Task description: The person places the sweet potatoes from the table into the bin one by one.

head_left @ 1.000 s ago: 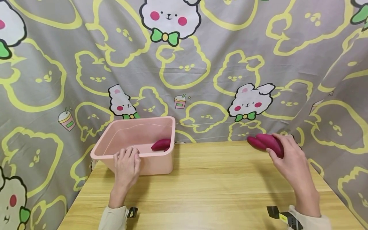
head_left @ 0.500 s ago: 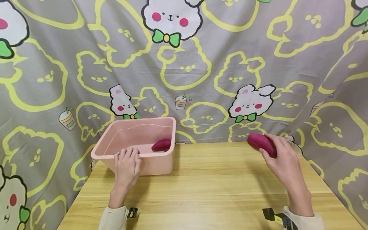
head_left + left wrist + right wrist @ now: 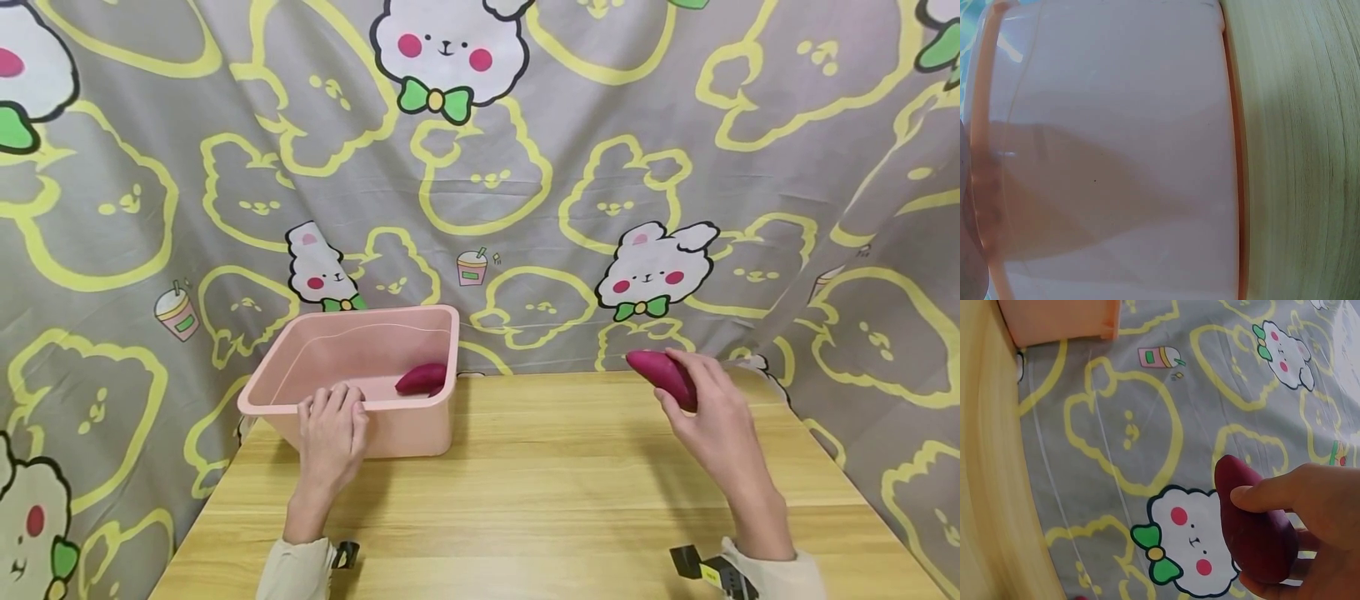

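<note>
My right hand point(image 3: 716, 417) grips a purple-red sweet potato point(image 3: 660, 373) above the right part of the table. Thumb and fingers wrap its sides in the right wrist view, and its narrow end point(image 3: 1229, 472) sticks out past the thumb. At the left stands a pink plastic bin point(image 3: 408, 429), its front rim gripped by my left hand point(image 3: 330, 433) with the fingers curled over it. Inside the bin, by its right wall, lies a sweet potato point(image 3: 420, 377), with part of another point(image 3: 436, 390) beside it.
The bin rests on a wood-grain table point(image 3: 540, 500). A grey patterned curtain point(image 3: 525, 200) hangs behind and along both sides. A small dark red spot point(image 3: 1080, 598) shows at the bottom edge of the right wrist view.
My right hand has moved left with the sweet potato. Two overlapping sweet potatoes showed at that hand one second ago; one shows there now. The left hand and bin keep their place.
</note>
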